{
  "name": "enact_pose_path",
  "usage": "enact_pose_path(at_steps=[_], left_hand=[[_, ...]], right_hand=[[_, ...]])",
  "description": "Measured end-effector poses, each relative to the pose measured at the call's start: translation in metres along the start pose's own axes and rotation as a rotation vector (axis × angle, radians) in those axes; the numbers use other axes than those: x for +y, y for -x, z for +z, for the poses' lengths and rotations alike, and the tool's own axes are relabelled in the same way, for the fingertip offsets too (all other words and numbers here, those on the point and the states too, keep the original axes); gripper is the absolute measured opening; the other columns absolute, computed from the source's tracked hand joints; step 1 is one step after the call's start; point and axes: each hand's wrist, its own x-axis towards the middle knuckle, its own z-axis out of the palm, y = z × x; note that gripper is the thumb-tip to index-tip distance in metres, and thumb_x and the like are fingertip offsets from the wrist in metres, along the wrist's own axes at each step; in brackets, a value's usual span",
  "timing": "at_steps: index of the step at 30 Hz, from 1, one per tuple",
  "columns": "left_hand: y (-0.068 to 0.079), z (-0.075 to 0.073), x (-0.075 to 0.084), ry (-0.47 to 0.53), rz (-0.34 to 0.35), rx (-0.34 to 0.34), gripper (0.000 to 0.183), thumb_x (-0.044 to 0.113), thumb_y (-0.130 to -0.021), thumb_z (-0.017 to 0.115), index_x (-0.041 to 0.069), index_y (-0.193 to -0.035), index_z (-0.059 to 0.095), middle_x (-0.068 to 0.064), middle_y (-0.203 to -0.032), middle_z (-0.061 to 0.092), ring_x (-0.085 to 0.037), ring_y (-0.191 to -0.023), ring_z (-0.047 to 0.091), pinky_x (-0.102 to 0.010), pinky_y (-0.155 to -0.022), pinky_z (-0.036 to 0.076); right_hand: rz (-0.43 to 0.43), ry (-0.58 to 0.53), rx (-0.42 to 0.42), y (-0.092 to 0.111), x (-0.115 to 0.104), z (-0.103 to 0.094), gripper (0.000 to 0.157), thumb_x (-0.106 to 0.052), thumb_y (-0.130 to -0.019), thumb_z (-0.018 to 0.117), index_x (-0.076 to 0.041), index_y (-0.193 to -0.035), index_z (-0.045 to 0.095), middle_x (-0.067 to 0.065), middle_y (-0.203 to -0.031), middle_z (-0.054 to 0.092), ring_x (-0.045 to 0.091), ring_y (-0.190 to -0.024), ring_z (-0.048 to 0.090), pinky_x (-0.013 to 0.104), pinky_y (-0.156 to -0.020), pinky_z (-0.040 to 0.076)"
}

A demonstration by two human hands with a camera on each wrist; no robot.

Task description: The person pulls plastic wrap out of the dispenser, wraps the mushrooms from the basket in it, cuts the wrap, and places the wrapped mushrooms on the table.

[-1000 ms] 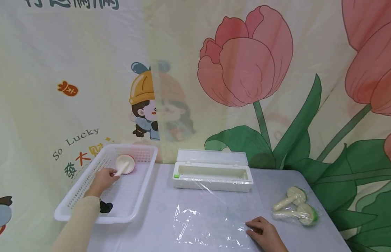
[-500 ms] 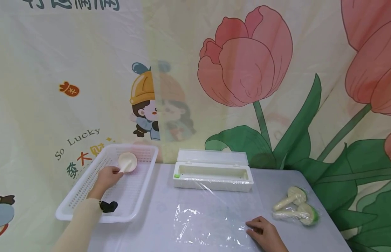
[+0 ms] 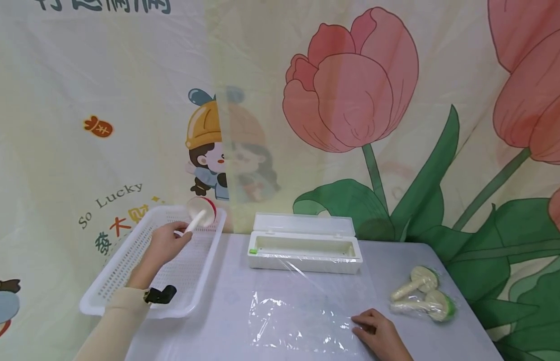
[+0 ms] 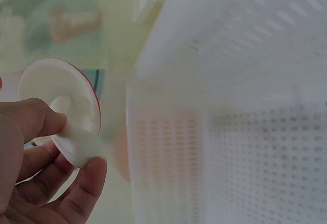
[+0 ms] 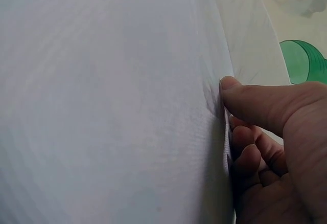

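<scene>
My left hand (image 3: 169,243) pinches the stem of a toy mushroom (image 3: 201,211), which has a pale underside and a red-edged cap. It is held above the far right end of a white perforated basket (image 3: 203,288). In the left wrist view, thumb and fingers hold the mushroom's stem (image 4: 79,144) beside the basket wall. At the table's front, my right hand (image 3: 380,333) pinches the right edge of a clear sheet of cling film (image 3: 302,321). The film runs out from a white cling film dispenser (image 3: 304,264) with its lid raised. In the right wrist view, the thumb (image 5: 271,101) lies over the edge.
Two film-wrapped mushrooms with green caps, one (image 3: 415,284) behind the other (image 3: 435,307), lie at the right on the pale table (image 3: 230,321). A green slider (image 3: 253,251) sits at the dispenser's left end. A printed curtain (image 3: 262,75) hangs behind the table.
My left hand has lifted the mushroom from inside the basket, moving up and to the right, and the cap has tilted. My right hand and the film have stayed put.
</scene>
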Motion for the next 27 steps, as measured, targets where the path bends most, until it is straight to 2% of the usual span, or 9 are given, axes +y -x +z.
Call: enact_pose_path(at_steps=[4, 9, 16, 23, 27], left_hand=[[0.001, 0.002, 0.033, 0.019, 0.070, -0.001, 0.025, 0.008, -0.091, 0.069, -0.006, -0.113, 0.070, -0.019, -0.099, 0.072, -0.018, -0.068, 0.057, -0.027, -0.052, 0.046], [0.007, 0.008, 0.069, 0.045, 0.166, -0.001, 0.022, 0.006, -0.090, 0.071, -0.003, -0.110, 0.072, -0.016, -0.099, 0.073, -0.019, -0.074, 0.061, -0.027, -0.058, 0.050], [0.028, 0.031, 0.112, 0.094, 0.236, -0.097, 0.022, 0.004, -0.089, 0.073, -0.001, -0.110, 0.071, -0.011, -0.096, 0.069, -0.014, -0.074, 0.058, -0.022, -0.055, 0.051], [0.050, 0.062, 0.134, 0.115, 0.311, -0.160, 0.019, 0.000, -0.087, 0.071, 0.000, -0.106, 0.071, -0.006, -0.092, 0.066, -0.013, -0.070, 0.053, -0.021, -0.056, 0.045], [0.064, 0.077, 0.140, 0.139, 0.354, -0.153, 0.019, -0.002, -0.086, 0.071, 0.001, -0.104, 0.072, -0.005, -0.091, 0.066, -0.014, -0.072, 0.055, -0.020, -0.059, 0.046]], right_hand=[[-0.001, 0.002, 0.007, 0.000, -0.001, 0.000, 0.023, -0.010, -0.082, 0.084, -0.007, -0.104, 0.079, 0.001, -0.095, 0.064, 0.014, -0.082, 0.056, 0.024, -0.065, 0.051], [-0.013, -0.009, 0.015, 0.000, -0.001, 0.001, 0.023, -0.009, -0.082, 0.084, -0.006, -0.104, 0.079, 0.001, -0.095, 0.063, 0.014, -0.081, 0.055, 0.023, -0.064, 0.050], [-0.031, -0.017, 0.019, 0.000, 0.001, 0.001, 0.021, -0.008, -0.083, 0.084, -0.008, -0.103, 0.080, 0.001, -0.095, 0.064, 0.012, -0.078, 0.055, 0.022, -0.063, 0.049], [-0.033, -0.012, 0.024, 0.000, 0.002, 0.001, 0.021, -0.008, -0.082, 0.084, -0.009, -0.103, 0.080, 0.000, -0.095, 0.064, 0.011, -0.078, 0.055, 0.022, -0.063, 0.049], [-0.031, -0.014, 0.022, 0.000, 0.002, 0.001, 0.021, -0.008, -0.083, 0.084, -0.009, -0.103, 0.080, 0.000, -0.095, 0.063, 0.011, -0.078, 0.054, 0.022, -0.063, 0.048]])
